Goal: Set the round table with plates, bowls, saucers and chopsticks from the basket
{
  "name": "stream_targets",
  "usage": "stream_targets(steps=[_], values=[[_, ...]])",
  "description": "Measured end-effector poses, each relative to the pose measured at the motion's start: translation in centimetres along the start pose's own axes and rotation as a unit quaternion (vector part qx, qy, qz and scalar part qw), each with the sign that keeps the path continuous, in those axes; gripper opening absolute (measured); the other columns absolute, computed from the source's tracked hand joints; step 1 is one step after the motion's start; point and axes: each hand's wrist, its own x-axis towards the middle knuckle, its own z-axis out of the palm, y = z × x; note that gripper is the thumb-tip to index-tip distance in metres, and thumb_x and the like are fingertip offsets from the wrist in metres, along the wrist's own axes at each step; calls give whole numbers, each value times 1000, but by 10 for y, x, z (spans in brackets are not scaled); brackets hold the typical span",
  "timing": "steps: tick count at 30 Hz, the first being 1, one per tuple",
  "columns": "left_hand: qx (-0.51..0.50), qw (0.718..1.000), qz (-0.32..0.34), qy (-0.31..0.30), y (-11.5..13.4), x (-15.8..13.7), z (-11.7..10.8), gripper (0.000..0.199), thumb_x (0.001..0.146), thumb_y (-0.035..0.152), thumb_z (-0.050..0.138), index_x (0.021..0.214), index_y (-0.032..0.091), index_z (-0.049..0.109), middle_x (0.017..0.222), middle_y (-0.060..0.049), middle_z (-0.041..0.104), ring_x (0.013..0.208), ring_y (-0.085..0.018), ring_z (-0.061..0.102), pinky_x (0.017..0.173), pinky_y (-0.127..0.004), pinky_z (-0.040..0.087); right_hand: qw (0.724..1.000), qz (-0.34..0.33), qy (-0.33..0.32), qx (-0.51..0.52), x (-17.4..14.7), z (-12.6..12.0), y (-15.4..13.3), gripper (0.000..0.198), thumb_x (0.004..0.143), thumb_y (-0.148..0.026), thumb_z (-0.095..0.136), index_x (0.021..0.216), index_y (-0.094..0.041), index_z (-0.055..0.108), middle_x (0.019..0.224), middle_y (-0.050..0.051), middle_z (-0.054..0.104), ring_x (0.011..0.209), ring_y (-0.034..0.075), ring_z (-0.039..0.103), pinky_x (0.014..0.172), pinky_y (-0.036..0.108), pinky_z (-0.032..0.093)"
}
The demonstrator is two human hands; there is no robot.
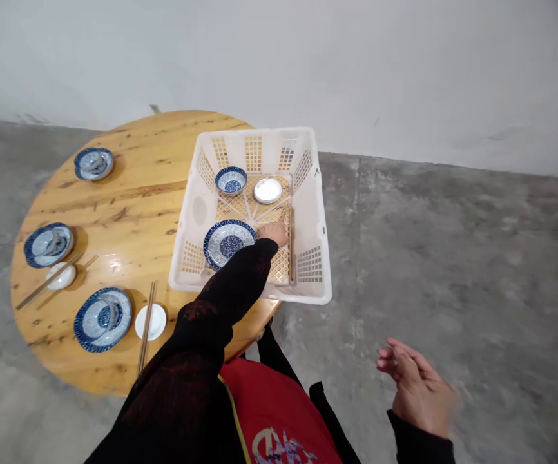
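My left hand (274,233) reaches down into a white plastic basket (320,258), its fingers curled and partly hidden; what they hold, if anything, does not show clearly. Just right of it, wooden chopsticks (291,248) lie along the basket's side. A blue-and-white plate (228,240) sits left of the hand, partly covered by my sleeve. Farther back in the basket are a blue-and-white bowl (231,181) and small white dishes (267,191), seemingly stacked. Away from the basket, my right hand (419,393) hangs over the floor, fingers loosely bent and apart, holding nothing.
The basket stands at the right edge of a round wooden table (148,148). Place settings line its left side: a far bowl setting (94,164), a middle one (48,245) and a near plate (103,319). Chopsticks rest across a small white dish (158,322). Concrete floor (428,258) lies right.
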Motion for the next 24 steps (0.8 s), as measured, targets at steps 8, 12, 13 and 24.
stream_targets(steps=[8,12,13,24], values=[[-101,987,90,82,-4,-41,-44,22,82,33,59,89,14,68,90,-13,73,90,-28,69,78,-33,52,972,-214,-90,-35,-4,75,-91,38,79,-53,75,95,-19,73,76,5,70,61,17,64,63,34,54],[-193,960,157,129,1,-83,-63,14,80,34,58,79,20,59,74,-2,67,72,-20,62,68,-31,47,927,-288,-220,-98,2,135,-110,47,84,-57,66,112,-20,69,111,12,74,97,26,70,88,43,55],[-207,954,167,139,2,-94,-66,13,80,34,58,79,20,56,74,-1,65,71,-18,60,68,-30,46,914,-300,-249,-112,4,148,-111,49,85,-59,64,115,-20,68,115,13,73,101,27,69,89,43,54],[-229,934,213,175,-4,-128,-69,9,81,28,54,81,22,46,78,0,60,70,-16,53,64,-31,40,844,-331,-394,-148,10,196,-104,26,87,-44,56,88,-19,66,80,4,70,72,20,63,69,31,50]])
